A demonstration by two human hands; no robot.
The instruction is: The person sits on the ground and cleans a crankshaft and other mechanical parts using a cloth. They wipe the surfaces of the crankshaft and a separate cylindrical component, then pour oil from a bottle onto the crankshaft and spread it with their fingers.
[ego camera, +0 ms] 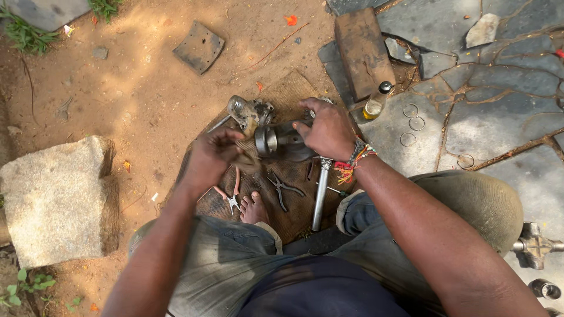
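Note:
I sit on the ground over a brown sack mat (294, 88). My right hand (328, 129) grips a dark metal cylindrical part (279, 141) with a shiny round end. My left hand (212, 155) is closed on a small brownish piece right beside that shiny end; what it is I cannot tell. A metal joint piece (244, 111) lies just beyond my left hand. On the mat below the hands lie red-handled pliers (232, 191), dark pliers (282, 188) and a long steel shaft (321, 194). My bare foot (254, 208) rests on the mat.
A small glass bottle of yellowish liquid (375, 103) stands by a wooden block (363, 50). Several metal rings (411, 123) lie on the stone slabs at right. A large stone (56, 196) sits at left, a flat plate (200, 47) on the dirt, metal parts (534, 246) at far right.

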